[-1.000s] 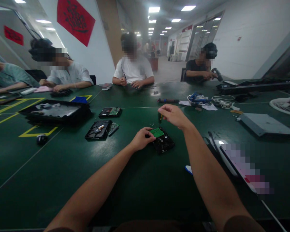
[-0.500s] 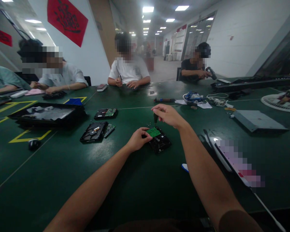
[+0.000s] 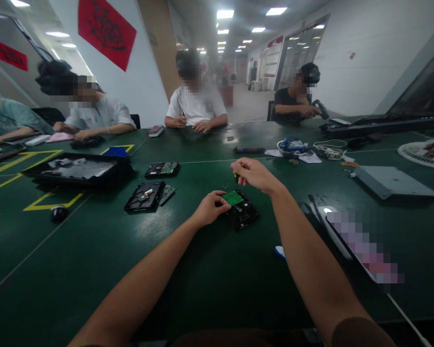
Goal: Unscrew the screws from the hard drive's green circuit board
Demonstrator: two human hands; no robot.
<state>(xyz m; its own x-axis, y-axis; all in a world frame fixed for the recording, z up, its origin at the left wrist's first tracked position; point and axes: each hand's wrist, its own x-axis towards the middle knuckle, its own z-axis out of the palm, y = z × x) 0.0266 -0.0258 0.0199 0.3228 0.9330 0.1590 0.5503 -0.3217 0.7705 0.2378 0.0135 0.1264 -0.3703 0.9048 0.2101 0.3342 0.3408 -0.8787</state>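
Observation:
A black hard drive (image 3: 243, 213) with a green circuit board (image 3: 232, 197) on top lies on the green table (image 3: 94, 260) in front of me. My left hand (image 3: 210, 208) grips the drive's near left edge, fingers curled round it. My right hand (image 3: 253, 173) is closed on a small screwdriver (image 3: 236, 176), held upright just above the far edge of the circuit board. Tiny screws (image 3: 224, 185) lie on the table beside the board.
Two more hard drives (image 3: 145, 195) (image 3: 162, 168) and a loose board lie to the left, behind them a black tray (image 3: 77, 168). A grey flat case (image 3: 394, 180) is at the right. Several people sit along the far side; one holds a power tool (image 3: 320, 109).
My right hand has lifted the screwdriver slightly off the board. My left hand stays on the drive. The camera view has shifted a little.

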